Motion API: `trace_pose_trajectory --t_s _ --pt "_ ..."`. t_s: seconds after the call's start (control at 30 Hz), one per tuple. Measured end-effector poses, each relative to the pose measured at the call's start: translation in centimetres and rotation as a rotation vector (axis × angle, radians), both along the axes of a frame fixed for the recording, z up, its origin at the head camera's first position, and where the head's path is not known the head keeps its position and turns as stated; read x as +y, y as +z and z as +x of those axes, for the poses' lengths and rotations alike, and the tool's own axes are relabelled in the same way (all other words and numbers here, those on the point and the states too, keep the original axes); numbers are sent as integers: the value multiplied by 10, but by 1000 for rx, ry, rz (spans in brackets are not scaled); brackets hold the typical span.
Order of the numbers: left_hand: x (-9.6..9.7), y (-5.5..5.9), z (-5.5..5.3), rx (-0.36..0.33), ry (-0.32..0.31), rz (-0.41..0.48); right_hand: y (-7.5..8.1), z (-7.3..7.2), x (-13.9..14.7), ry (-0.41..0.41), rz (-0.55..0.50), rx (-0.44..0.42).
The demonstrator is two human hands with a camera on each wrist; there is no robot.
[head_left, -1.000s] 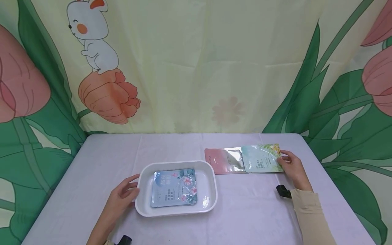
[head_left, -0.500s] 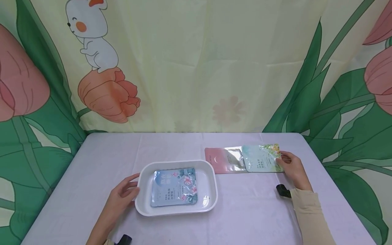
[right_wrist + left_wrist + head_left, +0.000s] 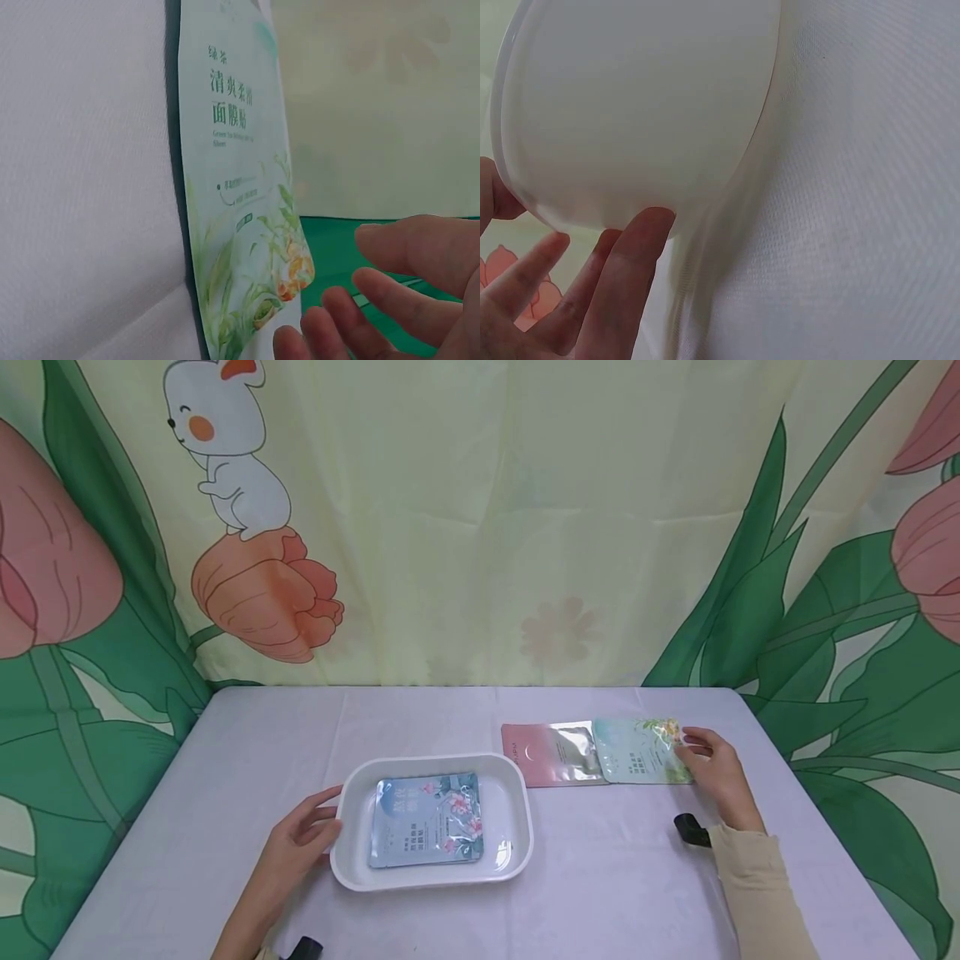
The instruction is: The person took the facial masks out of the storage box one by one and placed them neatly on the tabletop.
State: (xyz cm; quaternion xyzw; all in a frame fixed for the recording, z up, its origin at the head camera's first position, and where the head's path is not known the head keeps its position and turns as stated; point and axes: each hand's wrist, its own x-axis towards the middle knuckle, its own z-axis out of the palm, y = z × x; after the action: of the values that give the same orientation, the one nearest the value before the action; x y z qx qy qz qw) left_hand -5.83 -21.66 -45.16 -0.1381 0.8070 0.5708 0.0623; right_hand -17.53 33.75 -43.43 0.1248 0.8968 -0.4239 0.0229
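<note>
A white tray [image 3: 431, 884] holds a blue face mask packet [image 3: 427, 820] with pink flowers. My left hand [image 3: 292, 847] touches the tray's left end, its fingertips against the outer wall in the left wrist view. To the right lies a pale green face mask packet [image 3: 639, 752], printed with plants and lettering, overlapping the right end of a pink and silver packet [image 3: 551, 755]. My right hand [image 3: 716, 777] is at the green packet's right edge. In the right wrist view its thumb and fingers [image 3: 390, 247] are spread apart, with nothing between them.
A white cloth covers the table [image 3: 600, 885]. Behind it hangs a curtain [image 3: 450, 527] printed with tulips and a rabbit. A black wrist camera [image 3: 692, 830] sits by the right sleeve [image 3: 757, 877], another [image 3: 305, 948] by the left wrist.
My right hand has let go of the green packet's right edge, and the packet now lies flatter, slightly lower in view. The left hand and the tray stay where they were.
</note>
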Motion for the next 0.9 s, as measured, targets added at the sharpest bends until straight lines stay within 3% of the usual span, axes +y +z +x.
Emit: trace_pose_trajectory --t_s 0.2,0.43,0.9 --pt "-1 0 1 -15 7 1 11 4 -12 40 26 43" --pt "0 1 0 -10 2 2 17 6 -25 26 10 54" --pt "1 2 1 -7 1 6 32 15 -53 128 -7 93"
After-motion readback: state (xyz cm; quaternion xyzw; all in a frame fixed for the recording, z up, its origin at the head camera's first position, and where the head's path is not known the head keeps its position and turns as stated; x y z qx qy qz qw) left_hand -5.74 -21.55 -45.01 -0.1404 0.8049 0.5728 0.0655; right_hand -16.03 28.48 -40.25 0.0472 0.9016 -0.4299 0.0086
